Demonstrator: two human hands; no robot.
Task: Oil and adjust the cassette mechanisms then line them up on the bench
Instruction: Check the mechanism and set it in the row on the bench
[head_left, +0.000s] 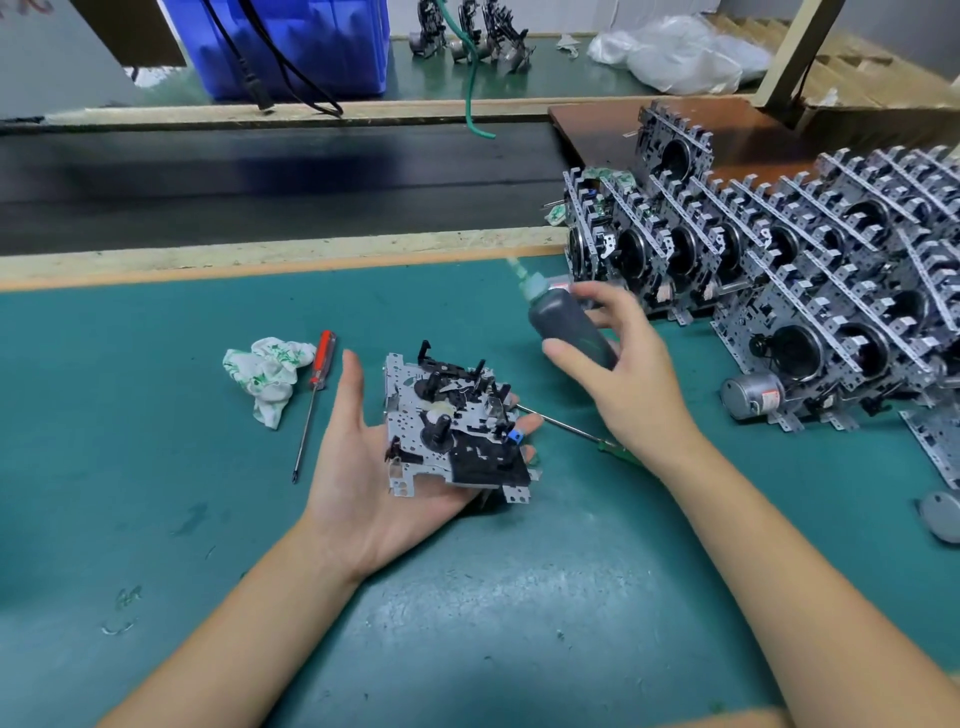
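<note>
Head view: the left hand (379, 467) lies palm up with fingers spread flat, carrying a cassette mechanism (454, 426) face up on the palm; the right hand (618, 364) grips an oil bottle (569, 327), thumb and fingers curled round its dark body; the bottle sits just up and right of the mechanism, its long axis tilted with the nozzle aimed up and away, not at the mechanism; oiling would likely need the nozzle swung down and left toward the left palm; finished mechanisms (779, 270) stand in rows beyond the right hand on the desk (156, 415).
</note>
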